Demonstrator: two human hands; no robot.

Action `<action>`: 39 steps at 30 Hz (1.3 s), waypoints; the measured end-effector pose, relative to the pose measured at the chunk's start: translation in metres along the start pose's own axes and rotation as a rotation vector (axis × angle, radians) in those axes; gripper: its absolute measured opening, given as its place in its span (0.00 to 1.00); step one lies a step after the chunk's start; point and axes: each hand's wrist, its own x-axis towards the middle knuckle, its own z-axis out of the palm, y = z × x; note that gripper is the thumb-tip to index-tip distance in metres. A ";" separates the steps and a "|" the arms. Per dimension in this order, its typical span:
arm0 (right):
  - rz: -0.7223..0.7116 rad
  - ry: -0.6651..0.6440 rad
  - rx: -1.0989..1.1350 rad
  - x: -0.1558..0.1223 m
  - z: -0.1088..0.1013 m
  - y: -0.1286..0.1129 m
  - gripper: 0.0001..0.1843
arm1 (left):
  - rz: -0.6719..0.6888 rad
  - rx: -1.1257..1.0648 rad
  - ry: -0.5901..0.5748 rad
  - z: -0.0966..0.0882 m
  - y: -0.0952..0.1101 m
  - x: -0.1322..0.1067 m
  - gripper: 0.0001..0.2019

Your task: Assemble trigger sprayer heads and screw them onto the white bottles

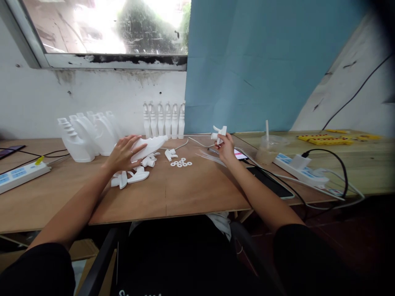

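My left hand [123, 154] grips a white plastic spray bottle [151, 145] lying tilted over the wooden table [191, 193]. My right hand [226, 147] is raised a little above the table, its fingers pinched on a white trigger sprayer head [218, 133]. Loose white sprayer heads [132, 176] lie under and beside my left hand. A cluster of small white rings [181, 163] rests between my two hands. Thin clear tubes [210, 157] lie just left of my right hand.
Several white bottles [88, 135] stand at the back left and a row of assembled sprayers [164, 120] lines the wall. A phone [271, 183], a plastic cup with a straw [268, 149], power strips [300, 169] [18, 174] with cables and yellow parts [330, 139] occupy the sides.
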 end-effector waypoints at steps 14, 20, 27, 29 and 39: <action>0.032 -0.179 -0.090 -0.018 0.013 0.002 0.19 | 0.093 0.053 -0.044 0.004 0.001 0.001 0.31; 0.056 -0.434 -0.192 -0.053 0.036 0.005 0.21 | 0.174 -0.019 -0.067 0.004 0.020 0.013 0.31; 0.094 -0.584 -0.158 -0.073 0.047 0.014 0.24 | 0.318 0.076 -0.044 0.004 0.034 0.020 0.33; 0.104 -0.614 -0.149 -0.075 0.048 0.016 0.24 | 0.330 0.099 -0.030 0.004 0.035 0.020 0.33; 0.218 -0.715 -0.133 -0.087 0.053 0.015 0.28 | 0.378 0.133 -0.038 0.005 0.037 0.019 0.33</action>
